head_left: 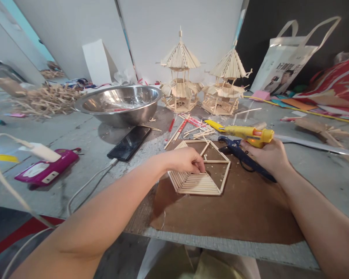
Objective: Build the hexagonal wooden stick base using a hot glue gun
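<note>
My left hand (189,159) is closed in a pinch over a flat hexagonal frame of thin wooden sticks (199,184). Its fingertips touch the upper edge of a section filled with parallel sticks; a small stick seems to be under them, partly hidden. Other sections, at the right and back, are open outlines. My right hand (269,155) is wrapped round a yellow glue gun (247,132) with a small orange glow on it, nozzle toward the left. Just beneath lies a dark blue tool (247,161), possibly pliers. The frame rests on a brown board (221,217).
Behind the frame lie loose sticks (199,131). Two stick pagoda models (180,58) stand farther back, beside a steel basin (122,110). A phone (129,143), a purple power strip (48,166) and cables lie left. A stick pile (46,97) and a white bag (282,62) stand farther off.
</note>
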